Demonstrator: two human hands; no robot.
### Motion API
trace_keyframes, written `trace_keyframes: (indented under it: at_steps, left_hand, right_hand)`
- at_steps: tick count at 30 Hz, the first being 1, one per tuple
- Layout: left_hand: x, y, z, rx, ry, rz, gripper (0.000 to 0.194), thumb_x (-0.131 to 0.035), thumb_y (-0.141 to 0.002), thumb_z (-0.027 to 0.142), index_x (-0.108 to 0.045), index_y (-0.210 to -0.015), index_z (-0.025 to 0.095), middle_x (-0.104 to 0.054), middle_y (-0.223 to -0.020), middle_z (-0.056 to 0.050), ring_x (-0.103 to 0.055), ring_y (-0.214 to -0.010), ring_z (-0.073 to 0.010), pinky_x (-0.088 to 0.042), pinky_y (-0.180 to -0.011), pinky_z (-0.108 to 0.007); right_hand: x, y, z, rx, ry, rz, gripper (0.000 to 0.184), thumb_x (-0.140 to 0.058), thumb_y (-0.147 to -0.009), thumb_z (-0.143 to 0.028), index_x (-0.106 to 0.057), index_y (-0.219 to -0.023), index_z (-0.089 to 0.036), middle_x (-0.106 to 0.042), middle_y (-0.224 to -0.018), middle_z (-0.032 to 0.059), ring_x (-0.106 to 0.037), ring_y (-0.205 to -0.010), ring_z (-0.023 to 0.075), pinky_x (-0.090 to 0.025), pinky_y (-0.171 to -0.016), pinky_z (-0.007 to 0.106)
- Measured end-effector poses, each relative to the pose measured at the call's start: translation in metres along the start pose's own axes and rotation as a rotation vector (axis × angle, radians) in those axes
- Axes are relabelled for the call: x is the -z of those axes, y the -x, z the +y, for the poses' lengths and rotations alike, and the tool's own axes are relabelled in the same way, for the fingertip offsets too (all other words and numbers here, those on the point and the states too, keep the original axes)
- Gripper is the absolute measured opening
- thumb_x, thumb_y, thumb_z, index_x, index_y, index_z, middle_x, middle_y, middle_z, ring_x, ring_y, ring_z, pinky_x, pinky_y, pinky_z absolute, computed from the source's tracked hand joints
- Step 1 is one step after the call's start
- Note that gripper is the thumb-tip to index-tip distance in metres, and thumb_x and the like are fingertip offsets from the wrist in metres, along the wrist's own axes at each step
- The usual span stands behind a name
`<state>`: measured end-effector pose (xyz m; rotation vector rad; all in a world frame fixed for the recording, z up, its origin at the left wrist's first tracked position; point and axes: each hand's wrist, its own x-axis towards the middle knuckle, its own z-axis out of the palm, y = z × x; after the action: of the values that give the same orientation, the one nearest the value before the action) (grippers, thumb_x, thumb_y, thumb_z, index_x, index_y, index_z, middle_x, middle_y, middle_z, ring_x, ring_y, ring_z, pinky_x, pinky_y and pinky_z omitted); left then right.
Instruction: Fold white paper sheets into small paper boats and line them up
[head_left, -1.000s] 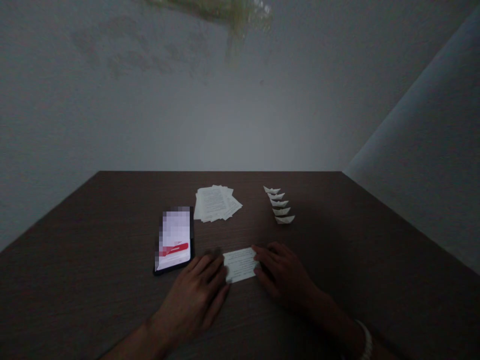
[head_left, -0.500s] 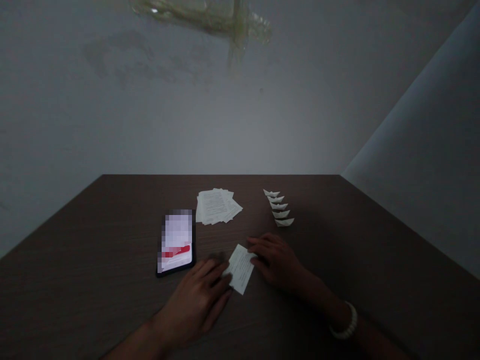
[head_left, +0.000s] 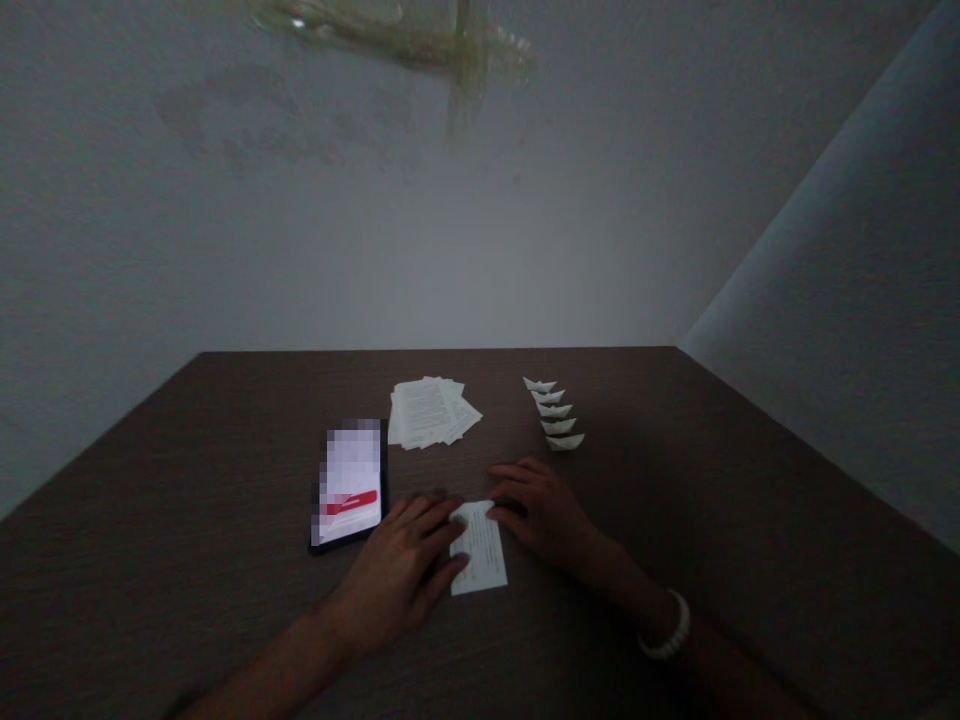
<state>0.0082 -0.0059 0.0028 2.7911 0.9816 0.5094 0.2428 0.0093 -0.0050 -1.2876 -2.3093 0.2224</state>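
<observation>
A small folded sheet of printed paper [head_left: 480, 553] lies flat on the dark wooden table [head_left: 165, 520], its long side pointing away from me. My left hand [head_left: 405, 570] rests on its left edge with fingers stretched out flat. My right hand [head_left: 540, 510] touches the paper's top right corner, fingers extended and spread. Neither hand grips anything.
A lit phone [head_left: 349, 485] lies just left of my left hand. A loose stack of printed sheets [head_left: 431, 411] sits farther back. Several folded paper boats [head_left: 553, 412] stand in a row at the back right. Walls close the table's far and right sides.
The paper has been turned from lying crosswise to lying lengthwise. Both hands shifted with it, staying on its edges.
</observation>
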Motion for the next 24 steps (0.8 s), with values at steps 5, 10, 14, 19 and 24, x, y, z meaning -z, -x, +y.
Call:
trace_keyframes:
  at_steps: [5, 10, 14, 19, 24]
  left_hand:
    - [0.000, 0.001, 0.001, 0.001, -0.029, -0.004, 0.028, -0.050, -0.093, 0.028, -0.060, -0.118, 0.021, -0.058, -0.129, -0.007, -0.050, -0.118, -0.0284, -0.045, -0.095, -0.049]
    - [-0.003, 0.002, 0.000, 0.053, -0.044, 0.056, 0.034, -0.055, -0.090, 0.033, -0.058, -0.121, 0.019, -0.059, -0.126, -0.010, -0.051, -0.116, -0.0304, -0.047, -0.093, -0.049]
    - [-0.005, 0.002, -0.001, 0.065, -0.014, 0.061, 0.036, -0.056, -0.090, 0.033, -0.056, -0.122, 0.019, -0.058, -0.127, -0.009, -0.051, -0.116, -0.0292, -0.047, -0.094, -0.049]
    - [-0.007, 0.004, -0.002, 0.060, 0.047, 0.115, 0.037, -0.057, -0.088, 0.029, -0.053, -0.124, 0.019, -0.056, -0.126, -0.010, -0.052, -0.116, -0.0276, -0.049, -0.094, -0.047]
    - [-0.010, 0.006, -0.003, 0.052, 0.120, 0.100, 0.039, -0.054, -0.090, 0.026, -0.047, -0.128, 0.020, -0.049, -0.131, -0.012, -0.052, -0.117, -0.0265, -0.051, -0.094, -0.043]
  right_hand:
    - [-0.004, 0.004, 0.003, 0.049, -0.061, 0.053, 0.007, -0.066, -0.084, -0.021, -0.068, -0.091, -0.020, -0.067, -0.108, 0.0036, -0.055, -0.096, 0.0189, -0.045, -0.087, 0.035]
    - [-0.003, 0.006, -0.001, 0.041, -0.069, 0.041, 0.015, -0.065, -0.084, -0.024, -0.066, -0.098, -0.020, -0.065, -0.108, 0.0055, -0.056, -0.097, 0.0203, -0.044, -0.090, 0.037]
    - [-0.002, 0.005, -0.004, 0.006, -0.035, 0.027, 0.025, -0.069, -0.079, -0.025, -0.065, -0.103, -0.021, -0.061, -0.116, 0.0064, -0.053, -0.105, 0.0232, -0.041, -0.094, 0.041]
    - [-0.003, 0.004, -0.005, -0.008, -0.055, 0.022, 0.030, -0.069, -0.078, -0.024, -0.063, -0.107, -0.021, -0.061, -0.117, 0.0071, -0.052, -0.107, 0.0222, -0.041, -0.094, 0.040]
    - [-0.005, 0.002, -0.004, -0.008, -0.105, 0.040, 0.028, -0.070, -0.077, -0.024, -0.064, -0.103, -0.020, -0.061, -0.116, 0.0068, -0.053, -0.106, 0.0224, -0.040, -0.094, 0.040]
